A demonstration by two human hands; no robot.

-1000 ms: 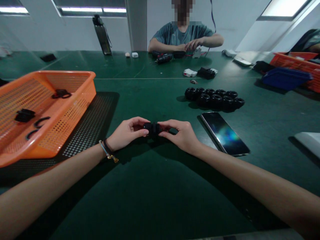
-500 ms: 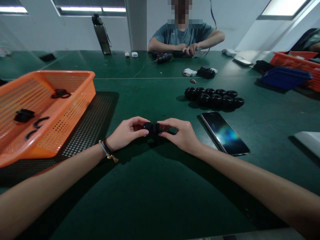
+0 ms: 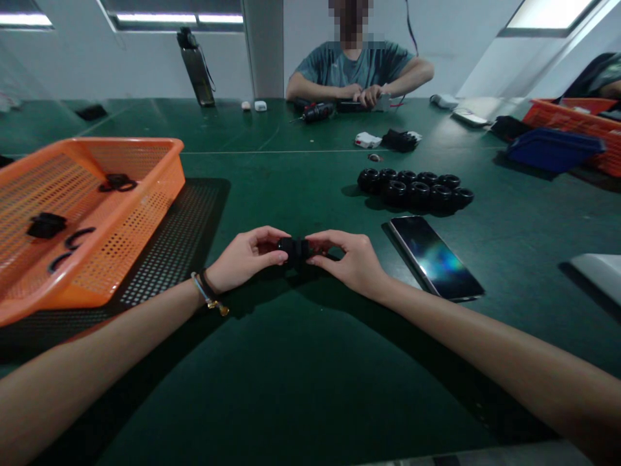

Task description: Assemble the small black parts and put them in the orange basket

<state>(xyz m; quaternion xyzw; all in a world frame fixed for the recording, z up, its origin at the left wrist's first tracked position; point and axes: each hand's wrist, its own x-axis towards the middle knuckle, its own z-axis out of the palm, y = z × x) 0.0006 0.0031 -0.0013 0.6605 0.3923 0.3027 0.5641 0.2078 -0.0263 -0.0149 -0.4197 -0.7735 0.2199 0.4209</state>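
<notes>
Lower than a second ago is a co-worker's hand (image 3: pixel 371 96) across the green table (image 3: pixel 291 369). The left hand (image 3: pixel 241 257) and right hand (image 3: pixel 358 260) pinch opposite ends of a small black part (image 3: pixel 297 248), seemingly just above the tabletop, though it's dark there. An orange basket (image 3: pixel 140 246) sits left; a phone (image 3: pixel 436 257) and black rings (image 3: pixel 418 192) lie right.

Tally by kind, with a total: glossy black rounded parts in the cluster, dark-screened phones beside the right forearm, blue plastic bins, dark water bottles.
Glossy black rounded parts: 9
Dark-screened rectangular phone: 1
Blue plastic bin: 1
Dark water bottle: 1
Total: 12
</notes>
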